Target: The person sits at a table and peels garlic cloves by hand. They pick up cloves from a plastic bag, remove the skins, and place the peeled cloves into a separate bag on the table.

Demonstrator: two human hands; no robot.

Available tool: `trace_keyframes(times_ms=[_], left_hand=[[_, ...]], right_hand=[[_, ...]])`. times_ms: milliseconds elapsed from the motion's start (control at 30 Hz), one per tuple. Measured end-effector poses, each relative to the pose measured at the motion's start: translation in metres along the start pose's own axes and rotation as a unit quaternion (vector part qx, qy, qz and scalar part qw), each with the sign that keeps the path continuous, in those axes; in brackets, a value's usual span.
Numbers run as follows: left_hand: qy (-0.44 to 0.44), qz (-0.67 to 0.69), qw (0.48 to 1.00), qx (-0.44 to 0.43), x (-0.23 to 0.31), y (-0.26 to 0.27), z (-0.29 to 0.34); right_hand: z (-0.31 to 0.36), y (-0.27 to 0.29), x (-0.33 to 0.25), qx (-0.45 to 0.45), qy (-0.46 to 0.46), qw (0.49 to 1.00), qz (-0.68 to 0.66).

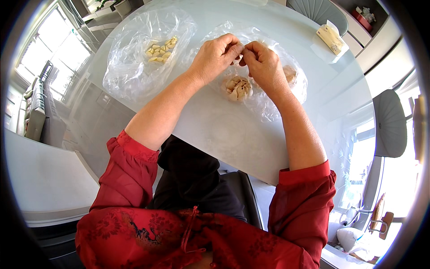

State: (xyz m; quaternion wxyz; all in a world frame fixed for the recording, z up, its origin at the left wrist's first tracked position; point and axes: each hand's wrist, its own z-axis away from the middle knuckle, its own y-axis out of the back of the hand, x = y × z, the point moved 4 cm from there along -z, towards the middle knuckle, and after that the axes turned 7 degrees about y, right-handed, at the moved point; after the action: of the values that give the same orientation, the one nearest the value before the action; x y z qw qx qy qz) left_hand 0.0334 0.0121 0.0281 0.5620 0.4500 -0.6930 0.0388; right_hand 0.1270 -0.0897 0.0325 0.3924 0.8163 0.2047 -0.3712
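My left hand and my right hand meet fingertip to fingertip above a clear plastic bag. Both are closed in a pinch, and what sits between the fingers is small and mostly hidden. Just below them, a heap of papery garlic skins lies on the bag's near edge. A pale garlic bulb shows beside my right wrist, partly covered by it. To the left, peeled garlic cloves rest in a pile on a second clear plastic bag.
The pale glossy table curves around in front of me. A pack of tissues lies near its far right edge. Grey chairs stand at the far side and at the right.
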Motion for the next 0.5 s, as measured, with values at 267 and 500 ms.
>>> trace_keyframes(times_ms=[267, 500], left_hand=[[0.01, 0.024, 1.0, 0.015, 0.0007, 0.0009, 0.0005], [0.007, 0.03, 1.0, 0.001, 0.0026, 0.0009, 0.0003]], right_hand=[[-0.0022, 0.002, 0.0027, 0.026, 0.007, 0.999, -0.016], [-0.0031, 0.007, -0.0015, 0.038, -0.029, 0.992, -0.12]])
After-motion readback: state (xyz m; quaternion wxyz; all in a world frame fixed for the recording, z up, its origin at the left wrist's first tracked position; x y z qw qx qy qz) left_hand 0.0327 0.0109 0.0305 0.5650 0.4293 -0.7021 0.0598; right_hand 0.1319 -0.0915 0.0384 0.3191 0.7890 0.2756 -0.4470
